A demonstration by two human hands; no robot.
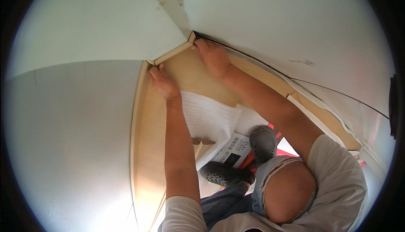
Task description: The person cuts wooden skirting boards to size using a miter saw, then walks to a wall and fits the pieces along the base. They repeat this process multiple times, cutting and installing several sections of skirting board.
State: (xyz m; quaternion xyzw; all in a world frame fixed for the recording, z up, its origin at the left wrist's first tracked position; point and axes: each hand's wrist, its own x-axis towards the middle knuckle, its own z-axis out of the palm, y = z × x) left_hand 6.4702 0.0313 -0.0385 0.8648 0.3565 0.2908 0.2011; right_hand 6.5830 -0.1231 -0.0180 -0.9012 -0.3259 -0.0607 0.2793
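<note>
Hands on short pale wood strip (173,53) set across far corner of smooth plywood floor (147,147): left hand (162,82) fingers pressed flat at its left end, right hand (213,57) fingers spread flat at right end. Ribbed white foam sheet (211,116) behind.

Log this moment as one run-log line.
left hand: pressing left end of short light wooden skirting strip | right hand: pressing its right end at white wall corner | wooden floor: white foam sheet
</note>
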